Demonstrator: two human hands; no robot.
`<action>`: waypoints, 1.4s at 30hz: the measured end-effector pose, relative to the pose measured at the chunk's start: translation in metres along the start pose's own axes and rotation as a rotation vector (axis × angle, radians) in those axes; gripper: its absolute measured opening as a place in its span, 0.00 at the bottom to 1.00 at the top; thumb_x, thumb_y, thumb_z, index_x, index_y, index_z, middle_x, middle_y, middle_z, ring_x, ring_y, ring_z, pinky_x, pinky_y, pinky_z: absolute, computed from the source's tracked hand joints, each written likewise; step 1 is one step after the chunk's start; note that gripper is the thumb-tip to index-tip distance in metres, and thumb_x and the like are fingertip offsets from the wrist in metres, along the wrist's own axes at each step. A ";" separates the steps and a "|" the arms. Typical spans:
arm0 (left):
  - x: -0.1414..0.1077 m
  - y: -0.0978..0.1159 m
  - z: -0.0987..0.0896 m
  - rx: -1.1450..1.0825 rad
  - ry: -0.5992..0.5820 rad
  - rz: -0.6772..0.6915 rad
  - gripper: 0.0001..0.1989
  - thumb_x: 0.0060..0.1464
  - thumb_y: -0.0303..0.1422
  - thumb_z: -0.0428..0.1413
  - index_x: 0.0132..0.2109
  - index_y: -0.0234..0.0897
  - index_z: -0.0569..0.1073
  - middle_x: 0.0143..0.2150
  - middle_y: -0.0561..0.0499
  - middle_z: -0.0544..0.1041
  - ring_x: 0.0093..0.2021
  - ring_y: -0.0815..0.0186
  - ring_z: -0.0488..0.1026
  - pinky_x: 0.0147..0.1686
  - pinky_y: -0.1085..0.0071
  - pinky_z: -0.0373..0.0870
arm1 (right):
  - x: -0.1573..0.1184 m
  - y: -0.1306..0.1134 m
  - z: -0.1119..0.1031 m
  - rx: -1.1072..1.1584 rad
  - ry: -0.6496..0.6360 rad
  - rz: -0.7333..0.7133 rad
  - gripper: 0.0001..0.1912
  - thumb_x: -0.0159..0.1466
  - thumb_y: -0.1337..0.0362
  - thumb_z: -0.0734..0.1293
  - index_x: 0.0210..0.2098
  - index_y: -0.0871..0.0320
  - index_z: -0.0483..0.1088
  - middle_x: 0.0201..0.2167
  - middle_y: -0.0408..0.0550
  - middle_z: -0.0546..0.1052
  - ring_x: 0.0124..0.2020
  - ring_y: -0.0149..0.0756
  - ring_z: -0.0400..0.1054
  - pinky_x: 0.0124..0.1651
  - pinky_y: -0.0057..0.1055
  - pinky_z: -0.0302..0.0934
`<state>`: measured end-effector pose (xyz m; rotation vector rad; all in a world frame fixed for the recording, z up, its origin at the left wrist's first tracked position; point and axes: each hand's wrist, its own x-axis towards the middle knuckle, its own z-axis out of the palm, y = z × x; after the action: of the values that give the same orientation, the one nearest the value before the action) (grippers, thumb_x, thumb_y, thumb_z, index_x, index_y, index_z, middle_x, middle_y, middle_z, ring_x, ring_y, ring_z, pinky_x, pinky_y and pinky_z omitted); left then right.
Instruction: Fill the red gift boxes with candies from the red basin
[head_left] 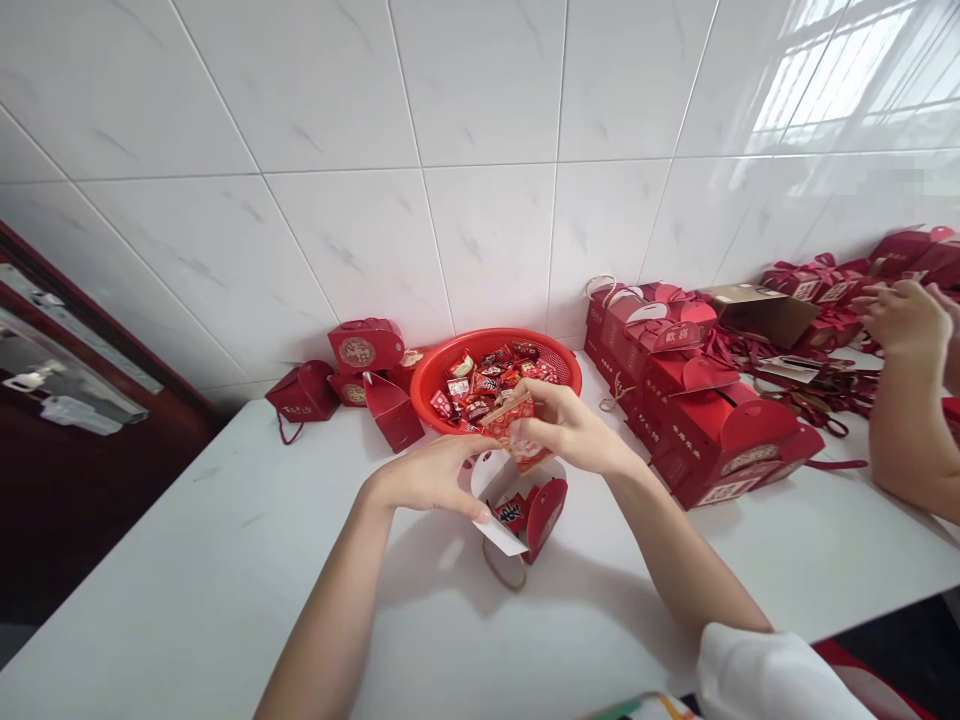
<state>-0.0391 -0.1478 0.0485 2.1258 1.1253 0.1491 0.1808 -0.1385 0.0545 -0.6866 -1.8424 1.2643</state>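
An open red candy box (546,515) with pale inner flaps stands on the table in front of me, a loop of cord handle (504,572) at its near side. Inside it lie red-wrapped sweets (512,512). My left hand (431,478) grips the box by its left side, thumb on a white flap. Between the thumb and fingers of my right hand (566,428) is a red and gold patterned packet (523,440), held just above the box opening. Right behind both hands sits a red plastic basket (574,375) with many wrapped sweets in it.
Several red boxes (366,347) stand left of the basket. A row of filled-out red boxes (694,440) runs along the right, with ribbons and a brown carton (757,308) beyond. Another person's hand (911,315) is at far right. A tiled wall (487,230) backs the table.
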 end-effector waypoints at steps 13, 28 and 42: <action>-0.001 0.002 -0.001 0.073 0.008 -0.069 0.43 0.40 0.44 0.68 0.64 0.45 0.68 0.65 0.47 0.71 0.61 0.50 0.69 0.57 0.63 0.66 | -0.006 0.002 -0.003 -0.672 -0.170 0.086 0.10 0.62 0.73 0.67 0.43 0.59 0.75 0.34 0.46 0.78 0.33 0.33 0.69 0.36 0.27 0.57; -0.010 0.002 -0.007 0.065 -0.001 -0.066 0.43 0.44 0.45 0.67 0.67 0.45 0.66 0.67 0.46 0.69 0.63 0.50 0.68 0.59 0.63 0.65 | -0.016 -0.013 -0.021 -0.830 -0.411 0.176 0.07 0.63 0.65 0.69 0.40 0.59 0.74 0.37 0.48 0.79 0.35 0.35 0.70 0.33 0.28 0.55; -0.009 0.010 -0.001 0.202 0.084 -0.220 0.20 0.47 0.43 0.61 0.47 0.41 0.75 0.45 0.48 0.78 0.45 0.54 0.74 0.38 0.68 0.66 | -0.016 -0.006 -0.016 -0.902 -0.448 0.254 0.06 0.57 0.67 0.74 0.28 0.60 0.72 0.33 0.49 0.74 0.32 0.34 0.66 0.30 0.29 0.53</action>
<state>-0.0380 -0.1580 0.0579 2.1674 1.4692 0.0233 0.2030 -0.1445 0.0586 -1.2034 -2.7990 0.7023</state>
